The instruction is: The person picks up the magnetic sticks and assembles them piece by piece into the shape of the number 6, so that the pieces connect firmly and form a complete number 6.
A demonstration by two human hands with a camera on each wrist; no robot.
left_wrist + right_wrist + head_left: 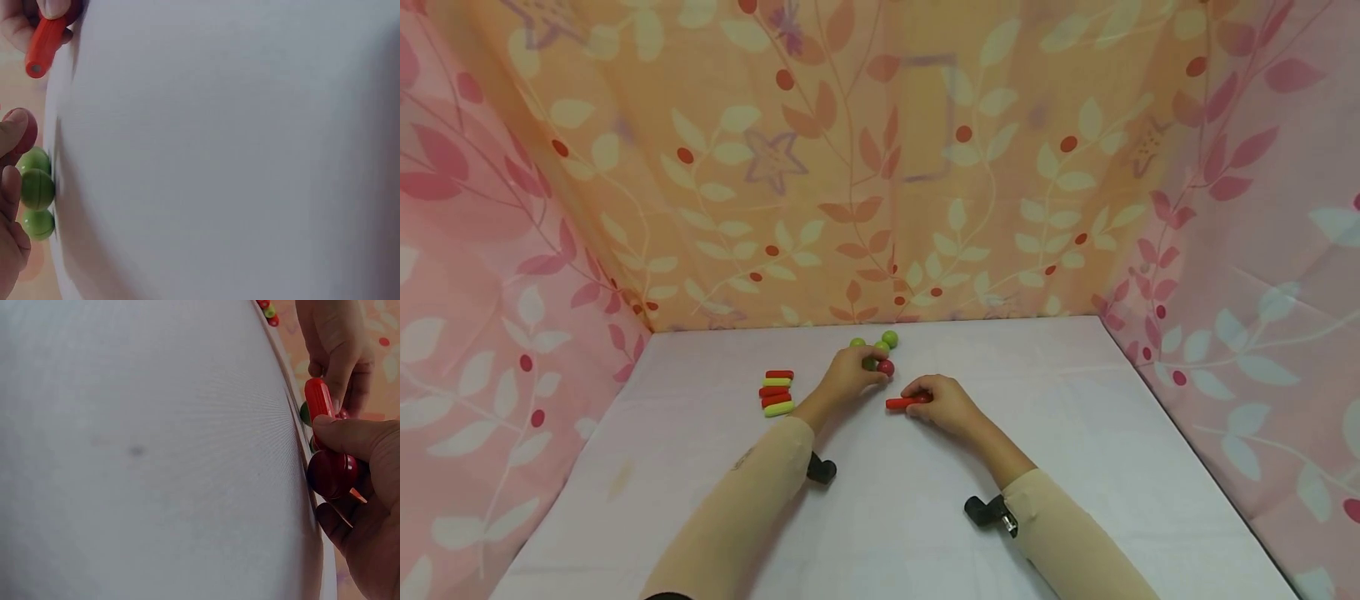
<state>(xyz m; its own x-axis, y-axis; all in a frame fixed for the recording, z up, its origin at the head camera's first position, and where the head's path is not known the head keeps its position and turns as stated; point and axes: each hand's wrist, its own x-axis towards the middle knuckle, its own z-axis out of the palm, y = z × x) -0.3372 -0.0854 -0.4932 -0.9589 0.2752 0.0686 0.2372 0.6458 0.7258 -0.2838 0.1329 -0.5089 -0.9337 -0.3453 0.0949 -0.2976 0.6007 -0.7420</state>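
Note:
My left hand (847, 373) pinches a red ball (886, 367) between thumb and fingers; the left wrist view shows the thumb across this ball (26, 132). Just beyond that hand sit several green balls (890, 338), partly hidden by its fingers. My right hand (951, 406) grips a short red stick (898, 404) that points left. Its near end shows a small hole in the left wrist view. Against the stick's other end is a dark red ball (331, 474), within the same hand; whether they are joined I cannot tell.
To the left lies a row of short sticks, red (776, 391) and yellow-green (778, 409), side by side. A white cloth (880, 517) covers the table. Patterned curtains (880, 167) stand along its back and both sides.

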